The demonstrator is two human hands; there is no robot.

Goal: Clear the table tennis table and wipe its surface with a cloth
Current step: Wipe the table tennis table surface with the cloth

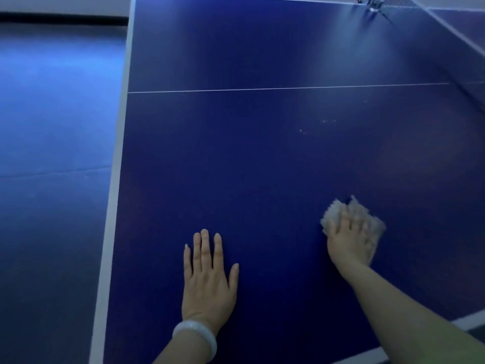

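Our left hand point(208, 281), pale bangle point(195, 337) on wrist, lies flat on blue table tennis table point(249, 158), fingers straight. Our right hand point(350, 239) presses pale cloth point(353, 214) onto table, blurred, fingers spread. Net point(456, 30) far right.

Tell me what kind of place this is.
Probably an indoor table tennis room or sports hall: a blue table tennis table with white edge and centre lines, its net at the far right, and smooth blue sports flooring beside it.
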